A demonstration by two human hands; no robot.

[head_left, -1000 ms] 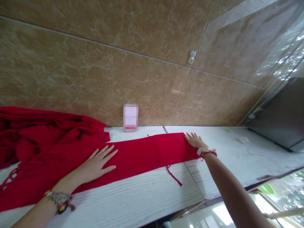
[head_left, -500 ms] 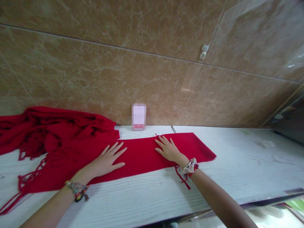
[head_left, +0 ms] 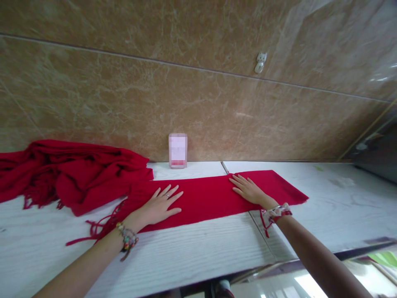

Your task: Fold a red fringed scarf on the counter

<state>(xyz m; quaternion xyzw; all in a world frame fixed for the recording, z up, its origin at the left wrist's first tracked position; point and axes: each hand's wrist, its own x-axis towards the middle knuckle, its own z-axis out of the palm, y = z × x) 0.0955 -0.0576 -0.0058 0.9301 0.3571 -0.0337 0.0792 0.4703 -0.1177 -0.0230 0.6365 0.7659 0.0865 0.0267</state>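
A red fringed scarf (head_left: 204, 197) lies as a long flat band across the white wood-grain counter (head_left: 192, 248). My left hand (head_left: 161, 209) rests palm down near the band's left end, fingers spread. Farther right, my right hand (head_left: 249, 191) also lies flat on the cloth, its fingers stretched out. Red tassels stick out by my left wrist and beside my right wrist. The band's right end reaches past my right hand to a slanted edge. Bunched red cloth (head_left: 89, 174) is heaped at the left, against the wall; whether it joins the band is unclear.
A phone (head_left: 178, 151) with a blurred screen leans upright on the brown marbled wall (head_left: 124, 95). A small white cat-shaped hook (head_left: 261, 63) is fixed to the wall. At the far right stands a dark grey object (head_left: 376, 145). The counter's front edge runs below my arms.
My right hand has moved left from the band's far end onto its middle. Both hands and the flat band then shifted right, drawing the fringed left end away from the heap.
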